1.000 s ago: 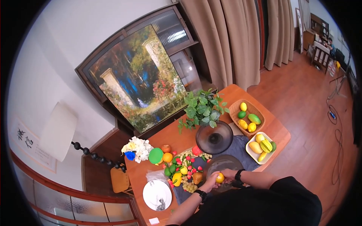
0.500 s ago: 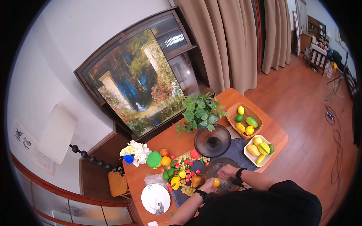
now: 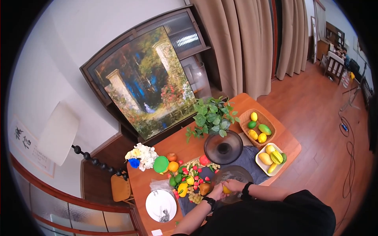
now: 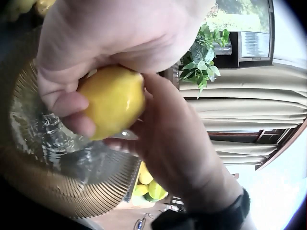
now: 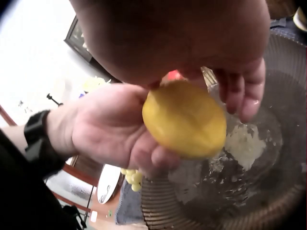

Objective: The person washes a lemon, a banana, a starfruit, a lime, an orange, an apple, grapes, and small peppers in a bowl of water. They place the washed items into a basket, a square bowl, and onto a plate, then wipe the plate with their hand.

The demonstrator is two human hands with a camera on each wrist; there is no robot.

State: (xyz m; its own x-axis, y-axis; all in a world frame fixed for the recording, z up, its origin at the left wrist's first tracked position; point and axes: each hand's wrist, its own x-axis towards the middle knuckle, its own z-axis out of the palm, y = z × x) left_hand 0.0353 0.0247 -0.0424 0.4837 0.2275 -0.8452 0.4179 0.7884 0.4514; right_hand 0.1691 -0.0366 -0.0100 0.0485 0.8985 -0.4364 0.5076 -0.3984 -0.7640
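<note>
My left hand (image 3: 215,192) holds a yellow lemon (image 4: 112,103) over a ribbed glass bowl (image 4: 81,201), its fingers curled round the fruit. Against the lemon's other side lies my right hand (image 3: 235,185); in the right wrist view its fingers (image 5: 252,91) hang loosely beyond the fruit, over the bowl. Rippling water (image 5: 242,143) shows in the bowl under both hands. The right thumb is hidden in the right wrist view.
Left of the bowl lies a pile of fruit and vegetables (image 3: 190,180), with a white plate (image 3: 155,200) beyond. A dark round glass dish (image 3: 216,137), a plant (image 3: 212,116), a wicker basket (image 3: 274,128) and a cream tray (image 3: 262,163) of fruit stand behind and to the right.
My right hand was on the lemon, moved off it over the bowl half a second ago, and is now back against the lemon. The left hand still holds the fruit.
</note>
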